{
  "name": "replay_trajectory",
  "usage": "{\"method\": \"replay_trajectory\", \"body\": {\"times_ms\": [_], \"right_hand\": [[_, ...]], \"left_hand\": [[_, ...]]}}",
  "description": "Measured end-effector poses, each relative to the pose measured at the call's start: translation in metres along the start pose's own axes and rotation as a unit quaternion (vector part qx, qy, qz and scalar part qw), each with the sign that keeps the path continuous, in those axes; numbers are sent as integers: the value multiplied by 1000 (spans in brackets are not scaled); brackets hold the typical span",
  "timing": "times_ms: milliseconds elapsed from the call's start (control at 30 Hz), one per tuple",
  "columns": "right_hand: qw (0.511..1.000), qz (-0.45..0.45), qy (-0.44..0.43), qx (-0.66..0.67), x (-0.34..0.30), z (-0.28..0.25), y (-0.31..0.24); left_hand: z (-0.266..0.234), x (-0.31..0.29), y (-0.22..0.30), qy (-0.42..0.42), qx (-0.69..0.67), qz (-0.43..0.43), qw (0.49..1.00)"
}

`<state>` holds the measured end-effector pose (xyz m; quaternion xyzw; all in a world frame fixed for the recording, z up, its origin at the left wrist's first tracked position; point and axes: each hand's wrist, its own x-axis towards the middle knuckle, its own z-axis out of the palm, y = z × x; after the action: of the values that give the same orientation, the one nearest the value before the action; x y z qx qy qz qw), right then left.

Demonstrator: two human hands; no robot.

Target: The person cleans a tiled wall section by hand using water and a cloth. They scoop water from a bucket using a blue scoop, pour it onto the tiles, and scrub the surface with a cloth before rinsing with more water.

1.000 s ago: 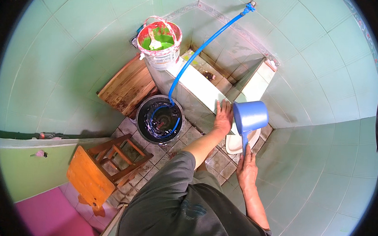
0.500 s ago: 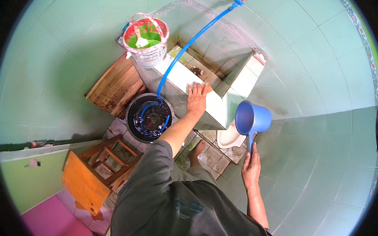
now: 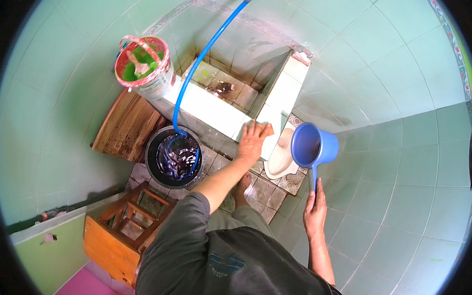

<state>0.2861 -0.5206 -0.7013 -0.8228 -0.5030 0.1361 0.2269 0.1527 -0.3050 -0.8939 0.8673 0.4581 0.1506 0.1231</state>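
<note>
The left hand (image 3: 251,144) lies spread over an orange pad (image 3: 268,131) near the front corner of the white ledge (image 3: 212,106), its grip unclear; press flat, evenly along the edge; the right hand (image 3: 315,215) clasps the blue dipper (image 3: 326,147) by its handle beyond that corner; hold it steady

The person's left grip (image 3: 251,144) lies over an orange pad (image 3: 267,130) on the white ledge (image 3: 212,106), near its front corner; the right grip (image 3: 315,210) holds a blue dipper (image 3: 327,147) by its handle (image 3: 312,177).
</note>
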Motion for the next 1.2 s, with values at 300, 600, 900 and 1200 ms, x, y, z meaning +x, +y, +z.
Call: {"method": "replay_trajectory", "body": {"times_ms": [300, 600, 900, 1200], "right_hand": [[999, 5, 5, 44, 35, 3, 42], [999, -13, 36, 36, 113, -13, 98], [998, -9, 37, 43, 177, -22, 137], [994, 33, -22, 103, 175, -34, 138]], "left_hand": [[27, 114, 9, 13, 2, 83, 996], [63, 288, 11, 27, 38, 95, 994], [70, 358, 36, 47, 22, 37, 998], [64, 344, 7, 107, 63, -61, 990]]}}
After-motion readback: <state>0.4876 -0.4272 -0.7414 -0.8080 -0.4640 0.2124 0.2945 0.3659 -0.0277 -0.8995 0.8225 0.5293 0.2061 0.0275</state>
